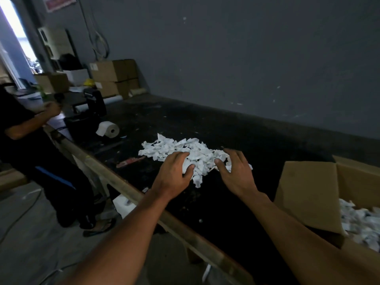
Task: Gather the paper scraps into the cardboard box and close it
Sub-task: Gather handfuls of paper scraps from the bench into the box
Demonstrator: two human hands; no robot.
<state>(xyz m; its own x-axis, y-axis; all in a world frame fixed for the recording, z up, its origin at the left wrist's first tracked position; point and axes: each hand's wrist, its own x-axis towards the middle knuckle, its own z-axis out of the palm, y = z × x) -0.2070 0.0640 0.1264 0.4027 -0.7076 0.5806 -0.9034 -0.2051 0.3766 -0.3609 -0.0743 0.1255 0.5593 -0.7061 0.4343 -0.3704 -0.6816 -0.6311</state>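
Paper scraps already lie in the cardboard box at the near right. Its mouth is open and one flap is folded out to the left, toward the hands. The box sits on a dark table whose wooden front edge runs diagonally under the left forearm.

Farther in, both hands are on the main pile of scraps, which lies mid-table. The left hand has its fingers curled into the pile's near side and its thumb pinching a wad. The right hand is hooked round the pile's right end, fingers bent and thumb dug into the paper.

The pile's long axis runs left to right along the table, and much of it spreads left of and beyond the hands. The box lies to the right of the grip and nearer, so the right hand leads any carry. Bare tabletop separates pile from box. The out-turned flap stands in the way and a load probably has to pass over it.

Beyond the pile are a paper roll, a black machine and another person at the left. Stacked cartons stand against the grey wall.
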